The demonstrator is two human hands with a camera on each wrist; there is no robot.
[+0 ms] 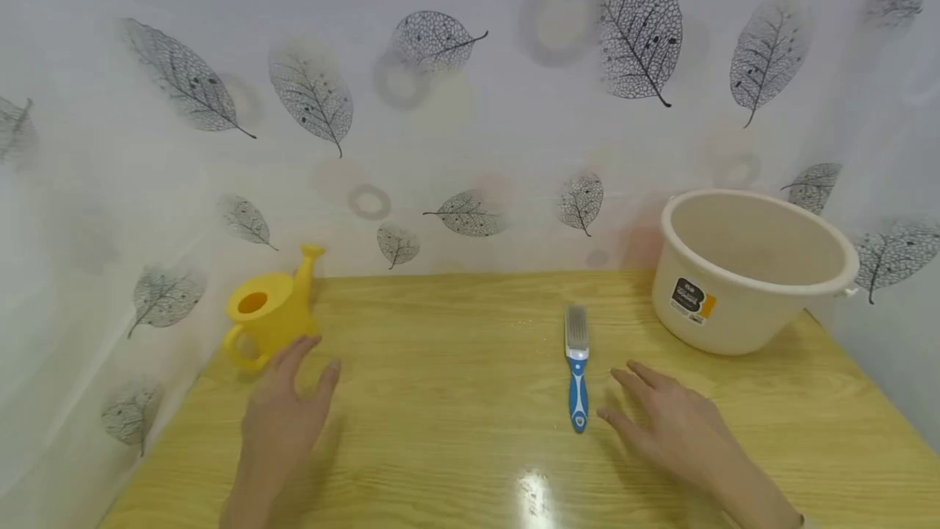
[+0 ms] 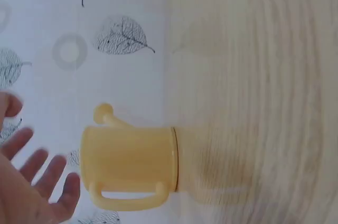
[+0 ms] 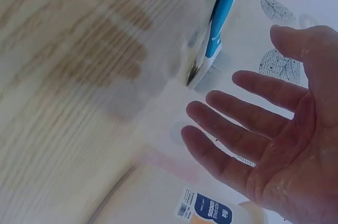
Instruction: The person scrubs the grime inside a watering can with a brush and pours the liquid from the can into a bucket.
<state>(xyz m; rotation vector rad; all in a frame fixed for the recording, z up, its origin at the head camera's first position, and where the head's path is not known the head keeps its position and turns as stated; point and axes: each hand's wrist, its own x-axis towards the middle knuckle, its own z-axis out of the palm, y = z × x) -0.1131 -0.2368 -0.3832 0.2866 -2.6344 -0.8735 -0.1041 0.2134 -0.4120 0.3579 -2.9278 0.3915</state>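
Note:
A yellow toy watering can (image 1: 281,317) stands at the table's left side, its spout towards the back. My left hand (image 1: 282,423) hovers just in front of it, fingers spread and holding nothing; the left wrist view shows the can (image 2: 129,158) beside those fingertips. Right of the middle lies a brush (image 1: 578,370) with a blue and white handle and pale bristles, handle towards me. My right hand (image 1: 671,427) is held to the right of that handle, apart from it. In the right wrist view its fingers (image 3: 248,113) are loosely extended, with nothing in them.
A large cream plastic basin (image 1: 734,308) with a label stands at the back right, beyond my right hand. The wooden table (image 1: 433,398) meets a pale wall covering (image 1: 470,129) printed with dark leaves at the back and sides.

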